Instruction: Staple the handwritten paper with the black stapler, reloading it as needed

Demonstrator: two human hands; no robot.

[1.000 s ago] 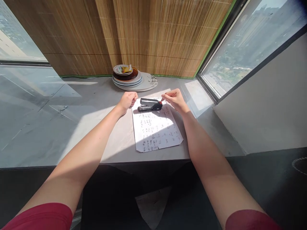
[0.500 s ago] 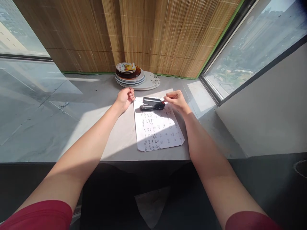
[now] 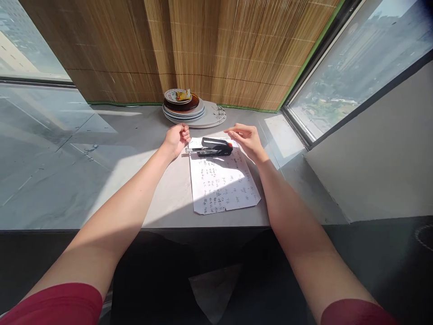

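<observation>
A black stapler (image 3: 218,145) with a red part at its rear lies on sheets of handwritten paper (image 3: 225,180). Its metal tray (image 3: 190,150) sticks out of the left end, past the paper's edge. My right hand (image 3: 248,139) hovers behind and to the right of the stapler, fingers stretched and apart, holding nothing. Just left of the paper's top corner, my left hand (image 3: 177,139) rests on the ledge with its fingers curled into a fist. Whether anything is inside that fist is hidden.
Stacked plates (image 3: 184,108), topped by a small yellow packet (image 3: 183,95), stand beyond my hands. Behind them hangs a bamboo blind (image 3: 203,49). A window (image 3: 341,85) and a white wall (image 3: 379,158) bound the right side. The ledge's front edge (image 3: 209,226) runs before me.
My right hand has let go of the stapler's red rear part, and its fingers have spread. The metal tray has slid out to the left. My left hand has stayed put.
</observation>
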